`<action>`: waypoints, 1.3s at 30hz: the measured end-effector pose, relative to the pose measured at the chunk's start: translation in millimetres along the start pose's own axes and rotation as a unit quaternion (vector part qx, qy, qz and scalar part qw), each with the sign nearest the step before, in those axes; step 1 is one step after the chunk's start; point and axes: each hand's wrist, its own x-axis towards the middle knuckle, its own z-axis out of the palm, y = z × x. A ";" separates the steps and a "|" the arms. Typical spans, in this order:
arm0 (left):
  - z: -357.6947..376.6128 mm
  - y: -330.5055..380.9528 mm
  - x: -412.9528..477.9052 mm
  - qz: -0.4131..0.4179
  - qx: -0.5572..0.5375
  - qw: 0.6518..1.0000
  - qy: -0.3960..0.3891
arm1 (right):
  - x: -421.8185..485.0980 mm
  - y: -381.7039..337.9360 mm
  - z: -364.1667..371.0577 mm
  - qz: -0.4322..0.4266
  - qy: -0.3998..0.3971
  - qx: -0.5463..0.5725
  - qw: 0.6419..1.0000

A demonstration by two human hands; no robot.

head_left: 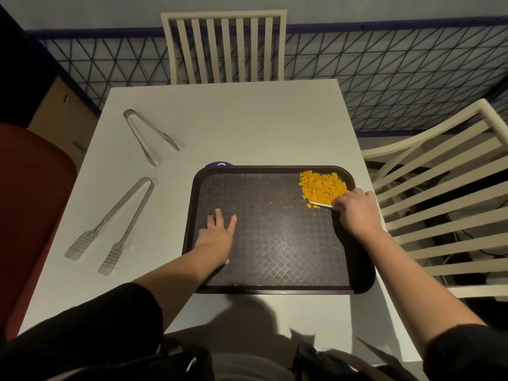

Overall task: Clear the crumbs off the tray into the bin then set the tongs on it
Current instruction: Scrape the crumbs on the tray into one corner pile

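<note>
A dark textured tray (pixel 275 257) lies on the white table (pixel 233 119). A pile of orange crumbs (pixel 321 187) is heaped in its far right corner. My right hand (pixel 357 213) grips a thin white flat scraper (pixel 321 205) whose edge touches the near side of the pile. My left hand (pixel 217 235) lies flat on the tray's left part with straight spread fingers. Two metal tongs lie on the table left of the tray: a smaller pair (pixel 149 136) farther away and a larger pair (pixel 112 229) nearer.
A purple round object (pixel 220 164) peeks out behind the tray's far left edge. A red seat (pixel 30 204) stands at the table's left. White slatted chairs stand at the far side (pixel 224 48) and at the right (pixel 439 193). No bin is in view.
</note>
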 end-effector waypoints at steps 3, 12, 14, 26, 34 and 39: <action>0.5 -0.6 0.3 0.001 0.000 1.000 0.003 | -14.3 8.0 -8.2 -0.002 -0.006 0.027 1.000; 1.3 -0.3 0.4 0.003 -0.002 1.000 0.006 | -65.8 28.3 9.9 -0.014 -0.001 0.034 0.999; 0.5 -0.1 0.0 0.002 -0.001 1.000 0.003 | -49.1 26.6 8.4 -0.016 0.016 0.033 0.999; -0.3 -0.9 -0.8 0.004 -0.002 1.000 0.001 | -16.2 -12.6 -3.1 -0.075 -0.016 0.031 0.997; -1.3 -0.4 -0.5 0.004 -0.007 1.000 -0.002 | 7.0 -30.8 -1.6 0.029 -0.035 -0.004 0.999; -1.1 -0.2 -0.8 0.004 -0.006 1.000 -0.001 | 5.2 -51.8 -5.8 0.080 -0.031 0.026 0.996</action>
